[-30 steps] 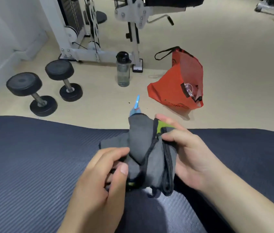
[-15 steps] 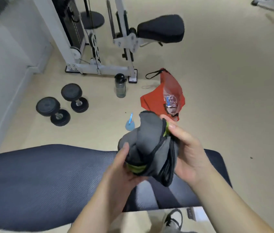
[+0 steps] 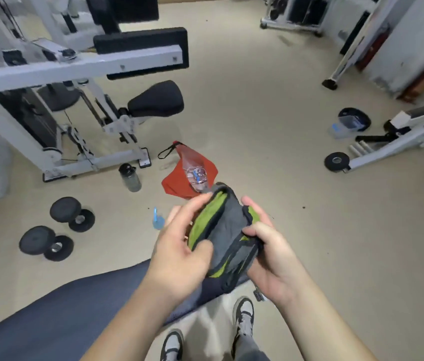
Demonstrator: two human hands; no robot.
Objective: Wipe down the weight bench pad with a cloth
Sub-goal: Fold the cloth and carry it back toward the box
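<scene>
While left hand [image 3: 179, 259] and right hand [image 3: 276, 259], grips closed on the bunched cloth [image 3: 225, 230], hover over the bench [image 3: 62, 321] end, refolding risks dropping it.

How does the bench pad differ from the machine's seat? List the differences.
The bench pad is dark blue, the seat black. The bench pad is long and broad, the seat small and rounded. The seat sits on a white frame; the bench pad's support is hidden. Both are padded.

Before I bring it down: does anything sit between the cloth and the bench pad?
Nothing visible does. The left hand and right hand hold the bunched cloth over the right end of the bench pad, and no object lies on the pad in view.
</scene>
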